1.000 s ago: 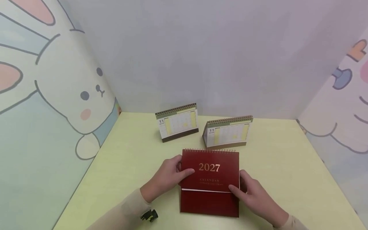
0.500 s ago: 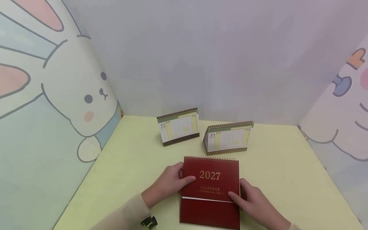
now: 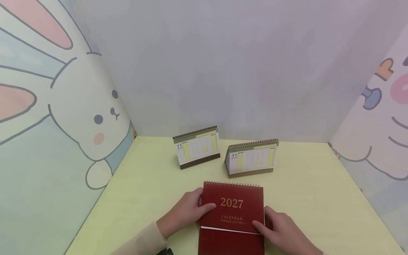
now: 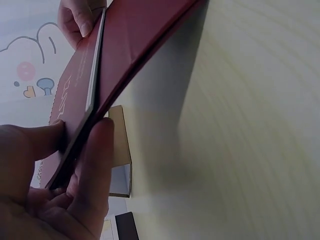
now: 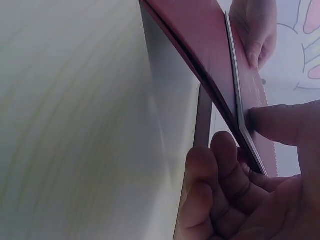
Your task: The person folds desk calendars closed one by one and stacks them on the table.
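A dark red desk calendar, its cover marked 2027 in gold, has a spiral binding along its far edge. My left hand grips its left side, thumb on the cover and fingers beneath, as the left wrist view shows. On the right side my right hand pinches the calendar, thumb on top and fingers curled under. In the right wrist view the red board slants above the tabletop with shadow below. Whether its near edge touches the table is unclear; the head view cuts that edge off.
Beyond the red calendar stand two tent-shaped desk calendars, a left one and a right one, both on page 11. They share the pale yellow table. A plain back wall and rabbit-patterned side walls enclose it.
The whole head view has shifted, so everything appears lower. The red calendar and both hands have dropped slightly more than the standing calendars, towards me. Both hands keep their hold.
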Motion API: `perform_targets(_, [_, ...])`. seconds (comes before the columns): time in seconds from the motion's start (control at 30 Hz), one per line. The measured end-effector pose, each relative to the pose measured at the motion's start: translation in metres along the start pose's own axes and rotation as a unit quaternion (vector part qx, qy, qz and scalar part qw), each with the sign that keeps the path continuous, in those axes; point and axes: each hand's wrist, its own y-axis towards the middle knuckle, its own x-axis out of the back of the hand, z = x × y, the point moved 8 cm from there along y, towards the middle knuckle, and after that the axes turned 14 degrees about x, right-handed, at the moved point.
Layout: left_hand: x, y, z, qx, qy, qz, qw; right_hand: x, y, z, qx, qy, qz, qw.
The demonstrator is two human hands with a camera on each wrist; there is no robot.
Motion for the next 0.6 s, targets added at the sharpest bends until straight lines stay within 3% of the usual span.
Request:
perform_targets(0.2, [0.000,0.001,0.002,0.006,0.012,-0.001,0.9999,-0.001,0.004,-0.002,-0.012,0.003,0.019,1.000])
perform_targets(0.37, [-0.003,0.001,0.013,0.030,0.041,-0.007,0.9987,-0.008,0.007,-0.007,-0.028,0.001,0.055,0.998])
perform_targets(0.6, [-0.002,-0.001,0.016,0.037,0.062,-0.015,0.9973,-0.010,0.011,-0.007,-0.031,-0.009,0.062,0.998])
